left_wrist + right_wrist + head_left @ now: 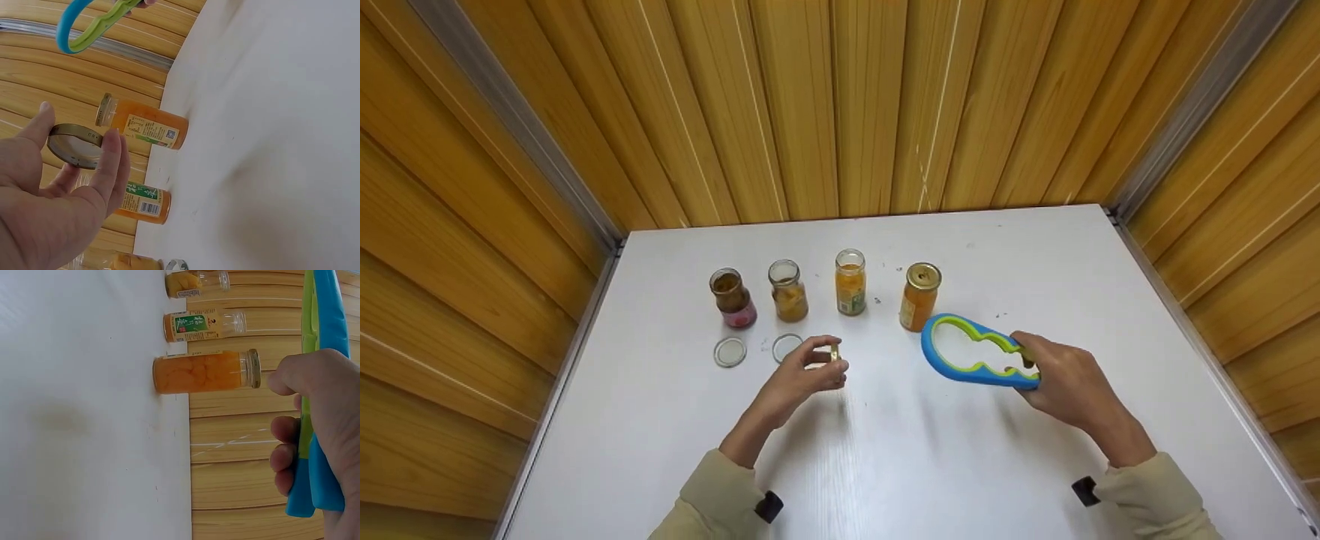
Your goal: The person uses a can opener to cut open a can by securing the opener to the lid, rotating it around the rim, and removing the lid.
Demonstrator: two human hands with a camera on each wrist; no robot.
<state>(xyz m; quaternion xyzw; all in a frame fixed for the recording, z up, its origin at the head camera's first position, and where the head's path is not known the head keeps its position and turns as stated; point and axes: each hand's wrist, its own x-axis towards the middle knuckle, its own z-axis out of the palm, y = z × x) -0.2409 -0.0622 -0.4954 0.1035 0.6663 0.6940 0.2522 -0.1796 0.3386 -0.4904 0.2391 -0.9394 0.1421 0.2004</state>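
Observation:
My left hand pinches a gold jar lid by its rim, between thumb and fingertips, above the table. In my right hand is a blue and green jar opener, gripped by its handles, its looped end pointing left. Just beyond that loop stands a jar of orange fruit with a gold lid on. Left of it, an open jar holds orange fruit. Farther left are an open jar of pale yellow fruit and an open dark jar with a pink label.
Two loose lids lie on the white table in front of the left jars, one partly behind my left hand. Yellow wood-grain panels stand behind the table and at both sides. Small dark specks dot the tabletop near the jars.

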